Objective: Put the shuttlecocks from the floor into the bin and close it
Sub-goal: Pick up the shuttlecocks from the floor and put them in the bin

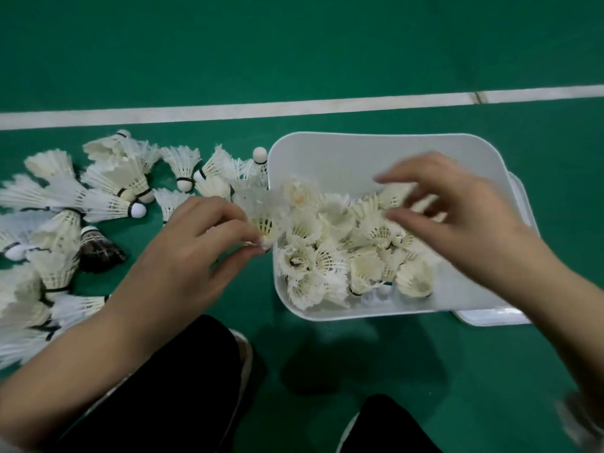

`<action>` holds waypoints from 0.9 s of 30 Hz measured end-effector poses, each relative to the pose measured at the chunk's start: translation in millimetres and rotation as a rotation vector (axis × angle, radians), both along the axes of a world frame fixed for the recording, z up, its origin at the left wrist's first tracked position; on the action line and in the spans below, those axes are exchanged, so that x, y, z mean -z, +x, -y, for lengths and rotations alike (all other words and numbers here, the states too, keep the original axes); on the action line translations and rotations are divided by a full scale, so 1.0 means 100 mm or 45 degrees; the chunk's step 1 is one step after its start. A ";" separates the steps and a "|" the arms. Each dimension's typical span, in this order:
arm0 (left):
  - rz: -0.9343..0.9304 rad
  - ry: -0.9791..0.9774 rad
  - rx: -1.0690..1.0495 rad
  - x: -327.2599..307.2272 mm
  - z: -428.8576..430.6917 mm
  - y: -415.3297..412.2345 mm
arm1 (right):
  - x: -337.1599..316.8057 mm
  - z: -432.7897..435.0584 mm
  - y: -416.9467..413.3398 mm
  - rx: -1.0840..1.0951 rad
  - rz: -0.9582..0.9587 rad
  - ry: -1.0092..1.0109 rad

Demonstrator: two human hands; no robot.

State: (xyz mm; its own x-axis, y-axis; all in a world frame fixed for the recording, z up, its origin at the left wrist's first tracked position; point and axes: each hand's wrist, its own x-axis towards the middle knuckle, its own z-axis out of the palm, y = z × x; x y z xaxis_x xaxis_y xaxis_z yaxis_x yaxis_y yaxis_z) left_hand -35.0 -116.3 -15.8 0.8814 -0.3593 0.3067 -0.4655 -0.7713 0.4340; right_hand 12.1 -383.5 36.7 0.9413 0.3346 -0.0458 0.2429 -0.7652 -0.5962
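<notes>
A white plastic bin stands open on the green floor with several white feather shuttlecocks piled inside. More white shuttlecocks and one dark shuttlecock lie scattered on the floor to its left. My left hand pinches a white shuttlecock by its cork at the bin's left rim. My right hand hovers over the bin's right half, blurred, fingers spread, with nothing clearly in it.
The bin's white lid lies under or beside the bin at its right, only an edge showing. A white court line runs across the floor behind. My knees in black trousers fill the lower foreground.
</notes>
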 end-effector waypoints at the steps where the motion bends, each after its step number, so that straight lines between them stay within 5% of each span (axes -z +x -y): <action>1: 0.033 -0.014 0.024 -0.05 0.03 0.01 | -0.08 -0.20 -0.04 -0.145 0.053 0.159; 6: 0.171 -0.127 0.130 -0.24 0.22 0.15 | 0.20 -0.67 -0.03 -0.523 0.094 -0.014; 11: 0.010 -0.195 0.083 -0.26 0.34 0.19 | -0.03 -0.10 0.06 -0.024 0.009 -0.052; 16: -0.434 0.112 -0.236 0.07 0.16 0.18 | 0.27 0.77 0.05 0.405 -0.538 -0.582; 21: -0.662 0.141 -0.138 0.37 0.01 0.12 | 1.04 0.97 0.08 0.210 -0.731 -1.058; 27: -0.611 0.052 -0.078 0.47 -0.05 0.07 | 1.29 0.90 0.12 0.003 -0.875 -1.189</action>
